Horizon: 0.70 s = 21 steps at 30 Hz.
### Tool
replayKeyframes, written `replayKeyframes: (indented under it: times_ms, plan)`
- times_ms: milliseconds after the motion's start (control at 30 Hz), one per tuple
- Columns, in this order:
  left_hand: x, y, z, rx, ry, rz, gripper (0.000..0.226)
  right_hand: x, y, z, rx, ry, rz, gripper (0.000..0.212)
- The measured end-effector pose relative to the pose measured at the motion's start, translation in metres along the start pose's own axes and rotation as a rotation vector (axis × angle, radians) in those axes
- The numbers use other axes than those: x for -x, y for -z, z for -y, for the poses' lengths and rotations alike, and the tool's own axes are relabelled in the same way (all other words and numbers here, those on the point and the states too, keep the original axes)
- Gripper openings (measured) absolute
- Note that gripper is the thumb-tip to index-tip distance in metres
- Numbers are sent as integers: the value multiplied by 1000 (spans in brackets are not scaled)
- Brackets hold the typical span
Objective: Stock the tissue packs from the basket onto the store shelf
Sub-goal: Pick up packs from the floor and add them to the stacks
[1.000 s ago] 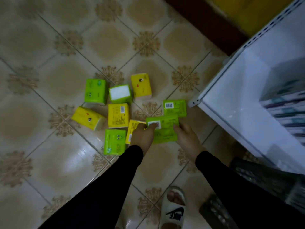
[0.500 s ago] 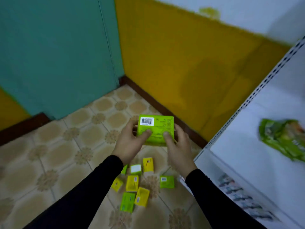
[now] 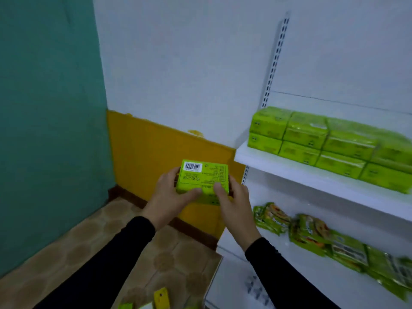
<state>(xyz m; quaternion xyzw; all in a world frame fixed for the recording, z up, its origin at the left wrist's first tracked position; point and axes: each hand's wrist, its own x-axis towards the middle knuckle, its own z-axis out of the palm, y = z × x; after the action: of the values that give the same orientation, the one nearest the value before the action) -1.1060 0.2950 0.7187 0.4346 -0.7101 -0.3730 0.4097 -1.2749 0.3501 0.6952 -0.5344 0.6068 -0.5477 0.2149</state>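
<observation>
I hold a green tissue pack in front of me, barcode side up, possibly with a second pack beneath it. My left hand grips its left side with the thumb on the front edge. My right hand grips its right side. The pack hangs in the air left of the white shelf, a little below its board. On that shelf lie several green tissue packs stacked in two layers. A yellow pack and a green one lie on the floor at the bottom edge. The basket is out of view.
A lower shelf board carries green snack packets. A slotted upright runs up the shelf's left side. Behind are a white and yellow wall and a teal wall. Patterned floor tiles lie below.
Both hands have lifted the green pack from the floor up to shelf height. My view has swung upward from the floor packs to the shelves.
</observation>
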Motion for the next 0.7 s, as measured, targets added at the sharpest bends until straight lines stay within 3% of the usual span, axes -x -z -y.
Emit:
replayKeyframes:
  times_ms: [100, 167, 333, 500, 700]
  plan:
    - [8, -17, -42, 44, -92, 108, 74, 23, 47, 28, 30, 20, -70, 35]
    - [15, -35, -69, 56, -149, 176, 66, 35, 82, 39, 81, 10, -156, 31]
    - [32, -89, -127, 58, -284, 321, 54, 68, 162, 51, 128, -95, -314, 65]
    - [33, -149, -171, 41, -365, 396, 45, 85, 232, 50, 161, -97, -431, 65]
    - [38, -259, -223, 35, -387, 437, 66, 96, 341, 26, 205, -118, -547, 65]
